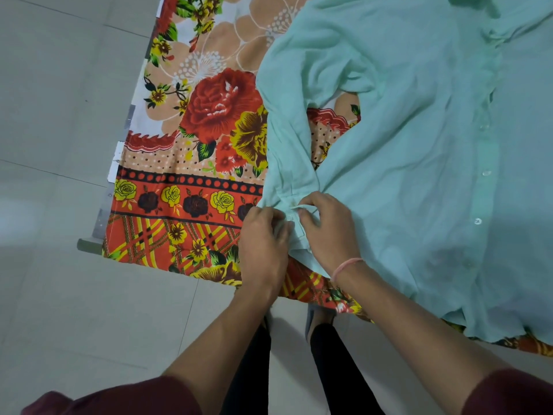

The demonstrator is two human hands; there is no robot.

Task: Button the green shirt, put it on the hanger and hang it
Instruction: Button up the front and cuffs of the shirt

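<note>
Green shirt (419, 145) on floral cloth (191, 181); left hand (264, 244) and right hand (326, 232) fingers pinched closed on sleeve cuff (294, 232).

Setting: domestic interior, prob. a home room. Evidence: floor of large pale grey glazed tiles (59, 100) w/ thin grout lines; flat raised surface w/ grey metal edge (100, 223), poss. a table or bed, covered by bright red, orange and yellow floral-print cotton sheet (191, 163). On sheet, right part: pale mint-green button-front shirt (419, 163) laid flat. Tiles lie left of and below sheet.
</note>
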